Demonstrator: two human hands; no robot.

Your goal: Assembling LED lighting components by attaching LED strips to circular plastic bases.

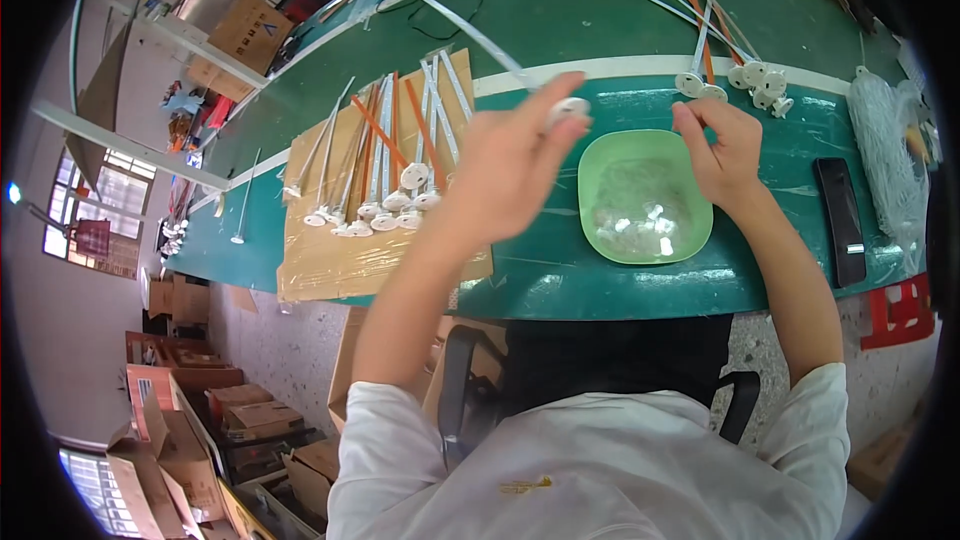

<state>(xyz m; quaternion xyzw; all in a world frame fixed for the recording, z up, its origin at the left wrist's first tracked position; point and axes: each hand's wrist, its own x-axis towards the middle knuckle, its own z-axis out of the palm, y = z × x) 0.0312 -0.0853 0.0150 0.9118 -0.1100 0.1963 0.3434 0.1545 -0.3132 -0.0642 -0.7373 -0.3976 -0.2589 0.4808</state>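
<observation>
Fingers of your left hand (505,175) were closed on a white plastic disc (568,111) at the near end of a long, thin, pale stick (472,33), which slanted away to the upper left over the glossy green tabletop (540,285). Your right hand (727,148) had its fingers curled near the far right corner of a light green, rounded-square bowl (591,232); whether they pinched anything small could not be told. Small, clear, shiny pieces (648,208) lay in the bowl.

The stick looked light and fairly stiff, perhaps springy toward its free tip, and its smooth surface might slip in a loose pinch. The disc seemed the surest place to hold; the narrow join behind it was probably the weakest.

Left of your forearm, a bundle of white and orange sticks (380,155) lay on a flat brown cardboard sheet (312,265), disc ends toward you. A smaller cluster of similar sticks (757,74) lay just beyond your right hand. The bowl stood near the table's near edge, while a black phone (841,222) and a clear plastic bundle (888,162) narrowed the right side. The widest open room lay past the white band (625,66).
</observation>
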